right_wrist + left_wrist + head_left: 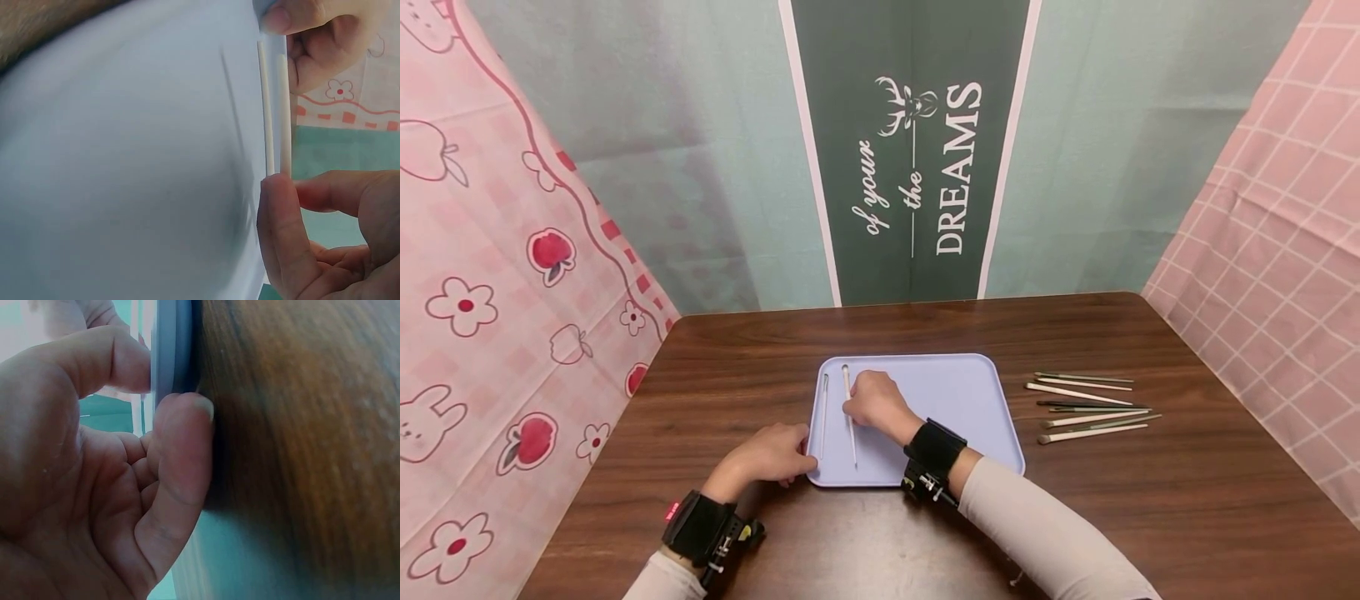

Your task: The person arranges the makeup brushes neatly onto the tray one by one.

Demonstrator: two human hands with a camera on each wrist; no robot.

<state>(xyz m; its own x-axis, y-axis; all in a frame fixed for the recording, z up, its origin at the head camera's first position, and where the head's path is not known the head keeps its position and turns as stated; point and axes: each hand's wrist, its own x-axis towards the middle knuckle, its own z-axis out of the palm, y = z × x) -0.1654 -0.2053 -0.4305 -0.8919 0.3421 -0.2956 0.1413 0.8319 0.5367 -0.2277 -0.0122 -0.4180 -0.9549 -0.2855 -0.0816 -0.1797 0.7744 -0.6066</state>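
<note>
The right hand (337,231) fills the lower right of the frame, thumb and fingers closing over the lower ends of two cream sticks, a left one (267,106) and a right one (285,112), which run upward nearly parallel and just apart. A pale blue tray (125,169) spreads across the left and centre, crossed by a thin slanting shadow. At upper right the left hand (331,37) grips its edge, beside flowered cloth (350,103) and teal fabric (350,150). Brown wood (37,22) shows upper left.

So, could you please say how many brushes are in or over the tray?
2: one brush lies near the left edge of the tray; the right hand holds the other brush.
</note>
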